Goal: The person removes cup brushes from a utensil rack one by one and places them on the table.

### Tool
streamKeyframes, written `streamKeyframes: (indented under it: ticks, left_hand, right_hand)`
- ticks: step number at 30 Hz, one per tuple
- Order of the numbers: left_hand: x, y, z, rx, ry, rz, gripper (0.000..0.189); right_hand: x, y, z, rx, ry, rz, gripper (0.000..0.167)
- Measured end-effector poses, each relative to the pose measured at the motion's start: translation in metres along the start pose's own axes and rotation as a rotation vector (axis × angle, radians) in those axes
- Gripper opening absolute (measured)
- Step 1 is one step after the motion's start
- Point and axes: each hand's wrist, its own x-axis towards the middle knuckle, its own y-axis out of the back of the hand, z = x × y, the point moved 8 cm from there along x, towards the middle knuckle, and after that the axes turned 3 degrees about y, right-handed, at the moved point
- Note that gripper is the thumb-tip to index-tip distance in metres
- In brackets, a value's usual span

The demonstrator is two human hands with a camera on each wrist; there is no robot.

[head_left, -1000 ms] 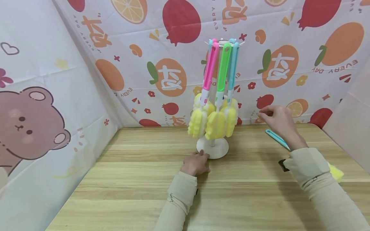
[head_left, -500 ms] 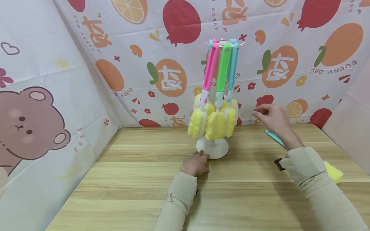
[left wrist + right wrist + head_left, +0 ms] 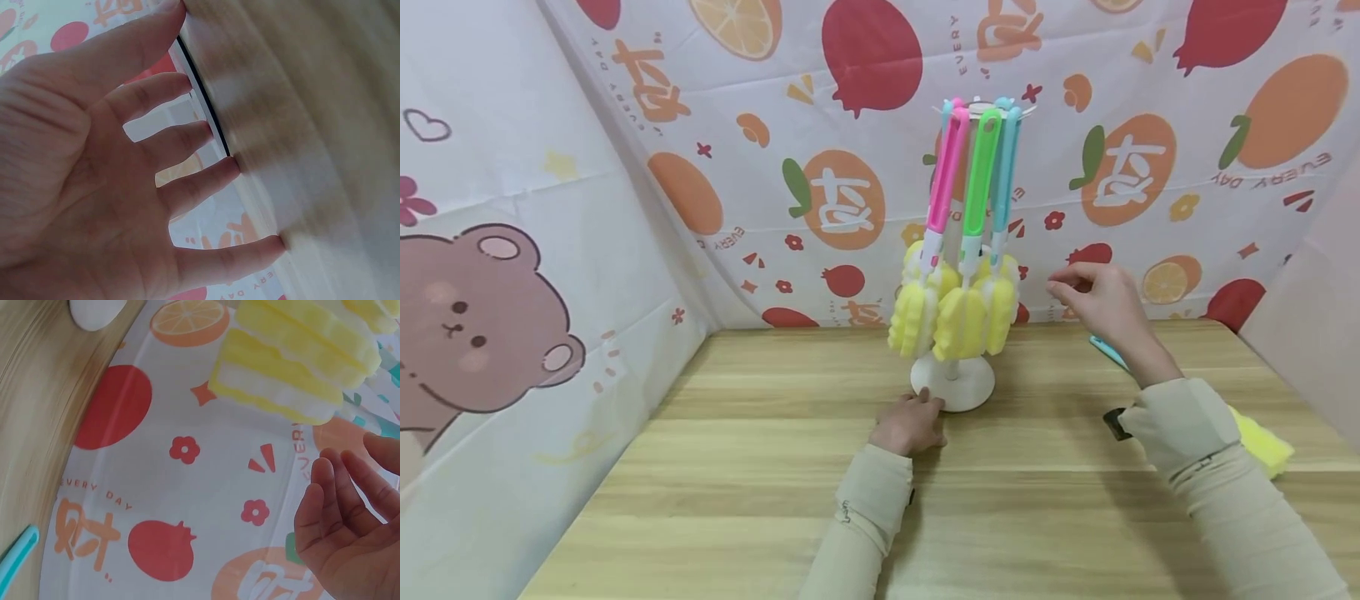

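Note:
A white stand [image 3: 973, 390] holds several hanging sponge brushes, with a pink handle [image 3: 947, 171], a green handle [image 3: 982, 175] and a blue handle [image 3: 1006, 171] in front and yellow-and-white sponge heads [image 3: 961, 325] low down. My left hand [image 3: 908, 423] rests by the front left of its round base, fingers spread, tips on the table in the left wrist view. Right of the sponges, my right hand [image 3: 1108, 304] is raised, holding nothing; its fingers bend loosely, thumb apart from them in the right wrist view. Sponge heads [image 3: 294, 369] appear just above it there.
On the table [image 3: 737, 467], a light-blue brush handle [image 3: 1107, 352] lies behind my right arm, and a yellow sponge head [image 3: 1264, 446] shows beyond the sleeve; the arm hides the part between. A fruit-print cloth [image 3: 745, 192] hangs close behind the stand.
My right hand has moved left and slightly up, toward the stand, uncovering more of the yellow sponge head on the table. The left hand stays by the base.

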Motion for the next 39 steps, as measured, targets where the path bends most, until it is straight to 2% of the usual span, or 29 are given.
streamKeyframes:
  ticks: [13,27,39]
  left_hand:
    - [0.003,0.010,0.002,0.008,-0.004,0.012,0.054]
    - [0.002,0.004,0.002,0.010,0.001,-0.007,0.054]
    - [0.002,0.000,0.001,0.028,0.005,-0.003,0.055]
  right_hand:
    - [0.005,-0.005,-0.012,0.049,0.014,0.007,0.027]
    - [0.009,-0.013,-0.019,0.095,-0.010,0.016,0.031]
    - [0.015,-0.017,-0.025,0.126,0.010,0.064,0.033]
